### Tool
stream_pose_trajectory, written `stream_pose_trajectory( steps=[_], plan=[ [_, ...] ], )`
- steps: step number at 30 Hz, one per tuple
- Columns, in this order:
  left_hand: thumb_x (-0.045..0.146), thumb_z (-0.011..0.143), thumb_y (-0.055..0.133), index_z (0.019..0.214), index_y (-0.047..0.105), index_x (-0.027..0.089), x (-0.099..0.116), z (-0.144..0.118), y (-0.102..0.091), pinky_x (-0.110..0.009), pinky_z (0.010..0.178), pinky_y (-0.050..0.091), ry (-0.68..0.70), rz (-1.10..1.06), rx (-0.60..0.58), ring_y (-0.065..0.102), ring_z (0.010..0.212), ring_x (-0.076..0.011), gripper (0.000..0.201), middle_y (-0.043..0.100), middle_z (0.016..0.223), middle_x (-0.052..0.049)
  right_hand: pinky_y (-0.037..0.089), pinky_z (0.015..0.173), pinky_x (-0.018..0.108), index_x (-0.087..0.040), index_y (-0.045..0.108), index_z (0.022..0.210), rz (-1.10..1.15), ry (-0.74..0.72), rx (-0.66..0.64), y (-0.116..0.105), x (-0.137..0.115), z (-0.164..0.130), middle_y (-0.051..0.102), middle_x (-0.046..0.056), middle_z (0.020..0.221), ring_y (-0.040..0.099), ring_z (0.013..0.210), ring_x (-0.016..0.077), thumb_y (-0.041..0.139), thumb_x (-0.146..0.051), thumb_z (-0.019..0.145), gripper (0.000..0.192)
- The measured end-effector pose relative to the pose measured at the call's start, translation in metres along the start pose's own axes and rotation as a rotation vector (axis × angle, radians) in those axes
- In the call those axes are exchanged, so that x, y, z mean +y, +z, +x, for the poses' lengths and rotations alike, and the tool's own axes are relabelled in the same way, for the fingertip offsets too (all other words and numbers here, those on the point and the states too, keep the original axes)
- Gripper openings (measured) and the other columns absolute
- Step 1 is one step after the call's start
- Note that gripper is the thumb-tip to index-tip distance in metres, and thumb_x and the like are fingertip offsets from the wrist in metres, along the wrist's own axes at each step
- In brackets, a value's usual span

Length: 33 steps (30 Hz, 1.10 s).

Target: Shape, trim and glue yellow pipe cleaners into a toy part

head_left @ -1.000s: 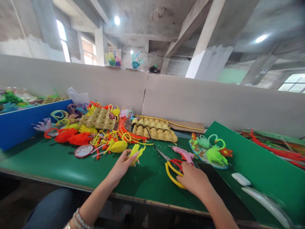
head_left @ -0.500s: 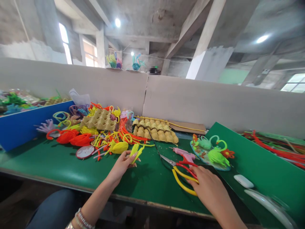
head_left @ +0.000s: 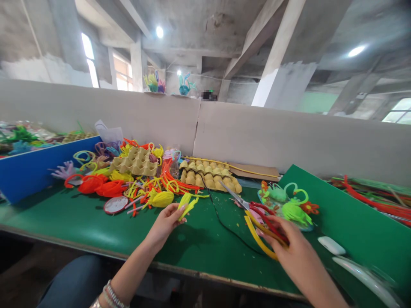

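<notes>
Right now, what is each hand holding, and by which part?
The left hand pinches a yellow pipe-cleaner bundle near its lower end; the right hand grips scissors by their handles.

Bright yellow strips (head_left: 188,207) stand out at 7 o'clock against a deep green bench (head_left: 80,229), with scissors (head_left: 246,205) near 5 o'clock showing red and yellow handles and silvery blades (head_left: 236,196). Orange-red bundles (head_left: 91,185) and a blue divider (head_left: 41,169) colour 9 o'clock; a mint swan (head_left: 276,193) and a lime swan (head_left: 296,212) brighten 4 o'clock.
</notes>
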<state>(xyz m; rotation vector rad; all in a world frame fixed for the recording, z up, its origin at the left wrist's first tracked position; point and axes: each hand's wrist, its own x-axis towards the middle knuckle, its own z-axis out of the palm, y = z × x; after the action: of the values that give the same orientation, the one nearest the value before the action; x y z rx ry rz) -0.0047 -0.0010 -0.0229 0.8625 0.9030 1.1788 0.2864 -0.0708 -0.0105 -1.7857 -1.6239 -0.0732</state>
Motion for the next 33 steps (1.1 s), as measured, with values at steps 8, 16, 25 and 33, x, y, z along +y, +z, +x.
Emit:
stream_pose_trajectory(
  steps=[8,16,25,33],
  plan=[
    [0.048,0.054,0.077,0.077,0.067,0.016,-0.001,0.003,-0.004,-0.019,0.052,0.037,0.134,0.008,0.059,0.045,0.053,-0.0060,0.041,0.055,0.065,0.003,0.049,0.060,0.030,-0.022,0.047,0.085,0.817,0.277,-0.280,0.041,-0.074,-0.011,0.059,0.003,0.077,0.059,0.068,0.0190,0.064,-0.053,0.061,0.043],
    [0.048,0.063,0.070,0.078,0.070,0.016,0.005,-0.001,-0.004,-0.021,0.051,0.036,0.255,0.145,0.023,0.045,0.052,-0.0080,0.035,0.057,0.065,0.002,0.046,0.069,0.031,-0.022,0.043,0.092,0.442,0.098,-0.353,0.047,-0.090,-0.031,0.056,0.004,0.083,0.057,0.077,0.0200,0.053,-0.050,0.077,0.033],
    [0.047,0.058,0.074,0.071,0.066,0.015,0.014,-0.013,0.008,-0.022,0.049,0.039,0.320,0.143,0.046,0.047,0.051,-0.0100,0.036,0.057,0.059,0.002,0.044,0.086,0.038,-0.018,0.045,0.099,0.125,0.009,-0.322,0.050,-0.094,-0.034,0.056,0.015,0.104,0.054,0.103,0.0295,0.046,-0.055,0.078,0.043],
    [0.046,0.057,0.074,0.067,0.064,0.014,0.012,-0.016,0.011,-0.022,0.047,0.042,0.313,0.184,-0.010,0.048,0.049,-0.0094,0.035,0.056,0.055,0.004,0.045,0.081,0.034,-0.020,0.045,0.099,0.195,0.048,-0.433,0.049,-0.095,-0.036,0.058,0.011,0.103,0.057,0.098,0.0255,0.048,-0.048,0.078,0.035]
  ],
)
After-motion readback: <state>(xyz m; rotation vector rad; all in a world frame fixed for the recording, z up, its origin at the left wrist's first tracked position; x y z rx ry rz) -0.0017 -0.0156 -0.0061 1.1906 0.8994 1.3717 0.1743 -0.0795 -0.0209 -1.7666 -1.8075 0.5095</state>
